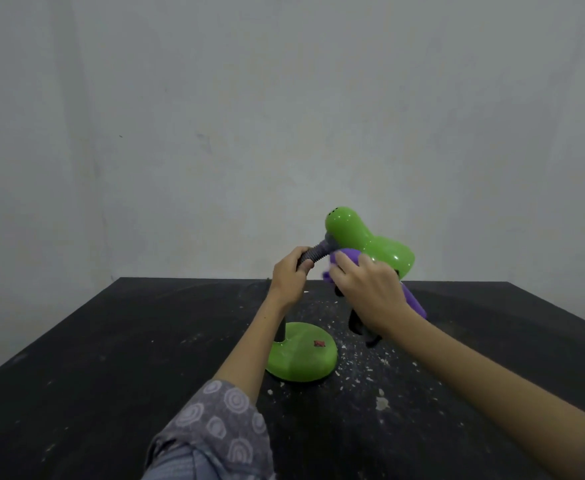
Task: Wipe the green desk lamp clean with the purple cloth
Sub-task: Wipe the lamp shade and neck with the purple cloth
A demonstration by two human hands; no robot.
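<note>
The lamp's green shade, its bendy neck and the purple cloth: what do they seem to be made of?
Shade: glossy plastic or painted metal, by its bright highlights; which one is unclear. Neck: ribbed grey flexible tube, probably metal. Cloth: soft matte fabric that bunches and hangs under the right hand.

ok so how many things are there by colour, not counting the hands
green: 1, the glossy green desk lamp
purple: 1, the crumpled purple cloth
black: 1, the speckled black table
total: 3
</note>
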